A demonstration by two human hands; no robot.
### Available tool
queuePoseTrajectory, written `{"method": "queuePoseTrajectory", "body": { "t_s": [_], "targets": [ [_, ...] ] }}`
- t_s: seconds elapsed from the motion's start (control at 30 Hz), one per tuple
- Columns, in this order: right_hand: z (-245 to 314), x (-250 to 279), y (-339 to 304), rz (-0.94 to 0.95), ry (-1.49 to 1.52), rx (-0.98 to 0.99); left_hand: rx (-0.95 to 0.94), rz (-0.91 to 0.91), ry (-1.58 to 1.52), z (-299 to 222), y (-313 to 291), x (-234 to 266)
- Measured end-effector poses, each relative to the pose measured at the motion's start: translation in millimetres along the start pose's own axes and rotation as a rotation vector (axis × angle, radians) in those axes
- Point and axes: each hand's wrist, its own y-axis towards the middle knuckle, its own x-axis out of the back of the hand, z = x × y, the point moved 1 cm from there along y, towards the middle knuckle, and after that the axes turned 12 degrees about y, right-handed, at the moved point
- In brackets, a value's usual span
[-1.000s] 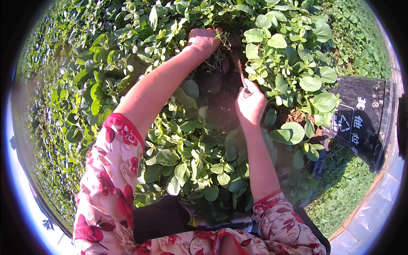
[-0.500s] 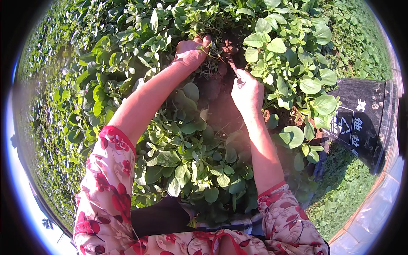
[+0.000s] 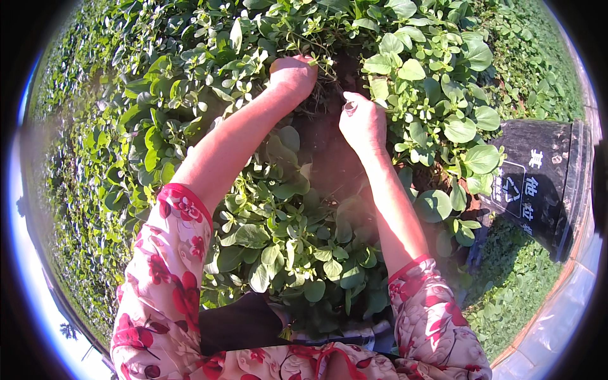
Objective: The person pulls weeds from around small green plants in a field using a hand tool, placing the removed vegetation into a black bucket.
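Note:
My left hand is closed around leafy green stems at the far side of a dark gap in the plants. To its right, my right hand is closed in a fist, thumb side up. A small round, shiny edge shows at that fist; what it belongs to I cannot make out, and anything beyond the fingers is lost in shadow. Bare brown soil lies between and below the two hands. Broad-leaved plants grow close to the right hand.
A black bucket lies tilted at the right among the plants. Dense low greenery spreads on the left. More leafy plants stand between my forearms, and pale sheeting runs along the right edge.
My left hand has moved slightly right. My right hand has shifted a little left and up, and the thin, soil-covered thing that stuck out beyond it no longer shows.

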Motion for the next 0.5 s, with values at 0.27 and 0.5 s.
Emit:
{"method": "queuePoseTrajectory", "body": {
  "t_s": [0.27,0.5],
  "targets": [
    [-16,-1,-3,-0.101,0.174,-0.104,0.141,0.107,-0.165,13,-41,-1],
    [-22,-22,29,-0.019,0.228,-0.185,-0.101,0.091,0.244,-3,23,36]
  ]
}}
